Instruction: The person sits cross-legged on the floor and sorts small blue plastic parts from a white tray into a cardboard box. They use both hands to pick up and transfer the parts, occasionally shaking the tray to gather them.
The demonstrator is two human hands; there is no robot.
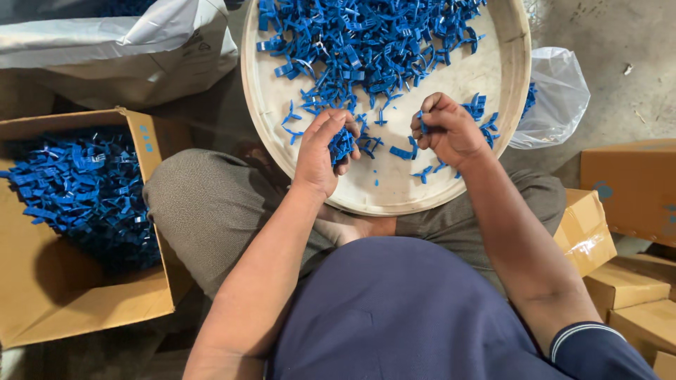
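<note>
A large round white tray point(394, 190) rests on my lap and holds a heap of small blue plastic parts point(366, 42) toward its far side. My left hand point(324, 151) is over the tray's near part, closed around a bunch of blue parts point(342, 144). To its right, my right hand point(451, 130) pinches a single blue part point(422, 125) between its fingertips. Several loose blue parts lie on the tray between and around both hands.
An open cardboard box point(84, 309) at my left holds more blue parts point(84, 197). A grey plastic sack point(120, 49) lies behind it. A clear plastic bag point(556, 98) sits right of the tray. Closed cardboard boxes point(620, 232) stack at right.
</note>
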